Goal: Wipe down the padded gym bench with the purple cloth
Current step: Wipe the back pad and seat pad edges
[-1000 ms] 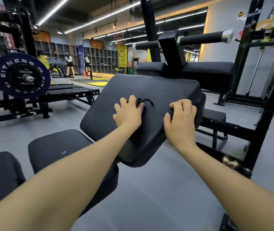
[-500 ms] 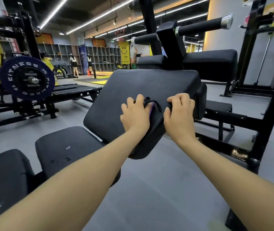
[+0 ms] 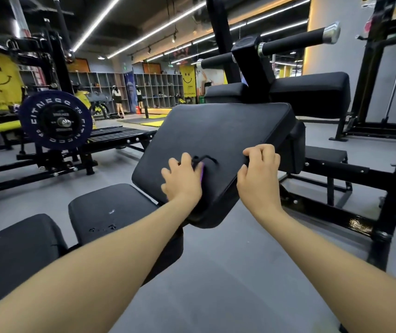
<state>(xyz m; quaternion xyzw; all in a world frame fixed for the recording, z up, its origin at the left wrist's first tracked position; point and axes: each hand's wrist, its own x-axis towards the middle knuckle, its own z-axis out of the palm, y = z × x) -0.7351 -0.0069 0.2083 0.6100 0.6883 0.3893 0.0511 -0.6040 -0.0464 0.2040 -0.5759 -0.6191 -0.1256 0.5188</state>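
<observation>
Gym floor was quiet around the tilted padded bench (image 3: 216, 133), just a weight plate (image 3: 56, 120) off to the left. My left hand (image 3: 182, 182) was pressed flat on the purple cloth (image 3: 201, 173) low on the pad, fingers spread; only a sliver of cloth showed, so I couldn't tell how it was folded. Right hand (image 3: 259, 174) was curled over the pad's right edge, holding nothing else. Best bet, I reckoned: long overlapping strokes, even pressure, bracing hand firm.
</observation>
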